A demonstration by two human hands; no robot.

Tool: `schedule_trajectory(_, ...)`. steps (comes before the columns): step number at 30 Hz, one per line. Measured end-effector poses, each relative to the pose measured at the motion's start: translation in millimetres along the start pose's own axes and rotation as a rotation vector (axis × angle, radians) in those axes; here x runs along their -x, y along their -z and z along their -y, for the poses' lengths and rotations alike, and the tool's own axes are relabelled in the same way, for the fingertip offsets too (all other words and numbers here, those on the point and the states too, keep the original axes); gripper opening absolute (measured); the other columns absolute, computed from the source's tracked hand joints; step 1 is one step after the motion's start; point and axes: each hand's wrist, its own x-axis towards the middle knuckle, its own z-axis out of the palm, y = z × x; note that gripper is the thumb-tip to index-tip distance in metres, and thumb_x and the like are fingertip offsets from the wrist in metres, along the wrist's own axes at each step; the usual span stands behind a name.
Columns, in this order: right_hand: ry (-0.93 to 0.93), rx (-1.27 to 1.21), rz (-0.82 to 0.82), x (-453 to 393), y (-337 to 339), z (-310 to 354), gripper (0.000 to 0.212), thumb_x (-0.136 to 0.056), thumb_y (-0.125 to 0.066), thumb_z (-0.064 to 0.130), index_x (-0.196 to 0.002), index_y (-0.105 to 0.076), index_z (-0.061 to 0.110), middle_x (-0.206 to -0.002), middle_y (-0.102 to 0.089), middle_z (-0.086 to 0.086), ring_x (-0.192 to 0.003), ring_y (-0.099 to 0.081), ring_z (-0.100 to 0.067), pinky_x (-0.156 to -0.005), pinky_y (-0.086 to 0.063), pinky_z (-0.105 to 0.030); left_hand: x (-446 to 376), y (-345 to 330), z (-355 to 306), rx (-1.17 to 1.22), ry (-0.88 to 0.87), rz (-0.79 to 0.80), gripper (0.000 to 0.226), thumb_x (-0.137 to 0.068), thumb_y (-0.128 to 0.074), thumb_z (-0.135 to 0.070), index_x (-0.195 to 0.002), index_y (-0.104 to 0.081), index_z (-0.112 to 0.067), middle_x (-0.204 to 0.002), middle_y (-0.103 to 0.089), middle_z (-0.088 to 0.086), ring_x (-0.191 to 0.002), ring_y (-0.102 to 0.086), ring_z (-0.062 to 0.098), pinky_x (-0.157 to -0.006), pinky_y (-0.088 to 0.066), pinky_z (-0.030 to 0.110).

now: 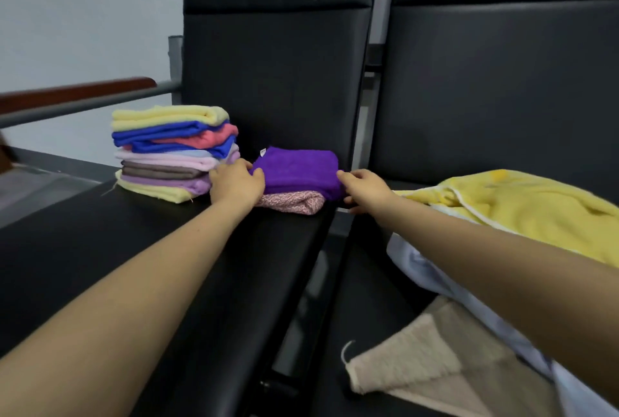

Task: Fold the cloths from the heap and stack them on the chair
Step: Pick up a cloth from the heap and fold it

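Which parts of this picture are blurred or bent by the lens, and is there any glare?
Head view: the beige cloth and forearms near the bottom look soft; the tall stack and purple cloth are sharper; the chair edges lean from wide-angle distortion; light is even, with no harsh glare.

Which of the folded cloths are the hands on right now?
The purple cloth, atop the pink patterned one. The left hand and right hand grip its ends; the tall stack sits untouched beside it.

Both grips meet on the folded cloth (298,168) at the back of the left chair (134,249) seat: left grip (236,183) at its left edge, right grip (365,190) at its right. It lies on a second folded cloth (294,204). The stack (170,152) stands just left of the left grip; the heap (502,215) lies right of the right grip, on the adjoining chair (485,98).
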Motion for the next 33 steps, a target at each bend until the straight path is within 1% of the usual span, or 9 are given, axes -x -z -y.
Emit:
schedule_trajectory(5,0.006,-0.183,-0.043,79.8,74.0,17.0,0.014,-0.102,-0.045,0.021,-0.106,-0.053,0.010,-0.079,-0.050,-0.005,-0.062,-0.047,-0.014,-0.055,-0.039,-0.024,63.4,30.0,-63.4,0.088,-0.093,0.074,0.030,-0.092,-0.048,-0.025,-0.112,-0.066,-0.011,-0.120,-0.061,0.017,-0.115,-0.054,0.034,-0.095,-0.042,0.036)
schedule_trajectory(7,0.006,-0.254,-0.115,110.6,106.2,15.3,0.011,-0.100,-0.047,0.016,-0.100,-0.056,0.009,-0.079,-0.053,-0.007,-0.061,-0.051,-0.014,-0.054,-0.040,-0.024,101.3,31.2,-93.8,0.225,-0.077,0.229,0.023,-0.093,-0.049,-0.020,-0.101,-0.068,-0.010,-0.106,-0.067,0.012,-0.103,-0.061,0.029,-0.083,-0.045,0.031)
schedule_trajectory(11,-0.023,-0.352,-0.277,156.3,167.1,1.5,0.014,-0.094,-0.049,0.011,-0.093,-0.063,0.011,-0.075,-0.058,-0.005,-0.058,-0.052,-0.014,-0.050,-0.041,-0.022,192.8,32.1,-160.9,0.663,0.160,0.758,0.009,-0.095,-0.054,-0.022,-0.091,-0.061,-0.018,-0.083,-0.061,-0.001,-0.069,-0.057,0.013,-0.063,-0.044,0.023)
schedule_trajectory(14,-0.121,-0.439,-0.393,176.1,204.5,-13.9,0.019,-0.093,-0.046,0.012,-0.086,-0.064,0.015,-0.069,-0.056,-0.001,-0.058,-0.050,-0.014,-0.055,-0.040,-0.024,236.0,24.1,-194.9,0.763,0.165,0.887,0.010,-0.094,-0.059,-0.022,-0.100,-0.062,-0.015,-0.081,-0.061,-0.002,-0.067,-0.058,0.013,-0.064,-0.048,0.024)
schedule_trajectory(20,-0.229,-0.518,-0.571,195.2,264.2,-50.8,0.023,-0.094,-0.043,0.011,-0.079,-0.060,0.013,-0.068,-0.055,-0.003,-0.058,-0.049,-0.014,-0.056,-0.039,-0.025,257.1,3.0,-230.8,0.809,0.151,0.835,0.018,-0.095,-0.058,-0.024,-0.108,-0.062,-0.013,-0.088,-0.063,0.000,-0.073,-0.059,0.013,-0.061,-0.049,0.023)
schedule_trajectory(24,-0.228,-0.265,-0.591,187.8,275.3,-81.1,0.019,-0.092,-0.048,0.017,-0.093,-0.063,0.004,-0.084,-0.064,-0.014,-0.074,-0.061,-0.026,-0.069,-0.049,-0.035,254.3,-23.9,-227.0,0.811,0.269,0.836,0.012,-0.094,-0.059,-0.020,-0.094,-0.059,-0.008,-0.084,-0.059,0.005,-0.067,-0.057,0.016,-0.058,-0.051,0.025)
schedule_trajectory(27,-0.220,0.014,-0.521,184.5,275.6,-97.3,0.025,-0.090,-0.048,0.020,-0.085,-0.063,0.000,-0.091,-0.065,-0.018,-0.084,-0.062,-0.032,-0.075,-0.050,-0.037,248.5,-41.9,-230.0,0.775,0.266,0.801,0.016,-0.094,-0.056,-0.022,-0.095,-0.057,-0.005,-0.086,-0.059,0.008,-0.065,-0.058,0.017,-0.055,-0.051,0.024)
schedule_trajectory(30,-0.157,0.198,-0.440,187.1,277.5,-100.3,0.028,-0.092,-0.055,0.028,-0.080,-0.063,0.003,-0.070,-0.058,-0.009,-0.067,-0.054,-0.022,-0.060,-0.043,-0.029,248.9,-60.3,-239.8,0.510,0.054,0.712,0.033,-0.090,-0.061,-0.038,-0.093,-0.063,-0.005,-0.082,-0.064,0.009,-0.067,-0.061,0.022,-0.062,-0.050,0.031)
schedule_trajectory(33,-0.129,0.396,-0.328,183.9,276.1,-104.3,0.027,-0.086,-0.065,0.041,-0.078,-0.058,0.016,-0.067,-0.056,0.004,-0.068,-0.053,-0.012,-0.057,-0.036,-0.025,257.4,-72.1,-243.3,0.202,-0.268,0.614,0.037,-0.080,-0.066,-0.053,-0.090,-0.064,-0.017,-0.088,-0.067,0.000,-0.086,-0.063,0.021,-0.077,-0.049,0.034)
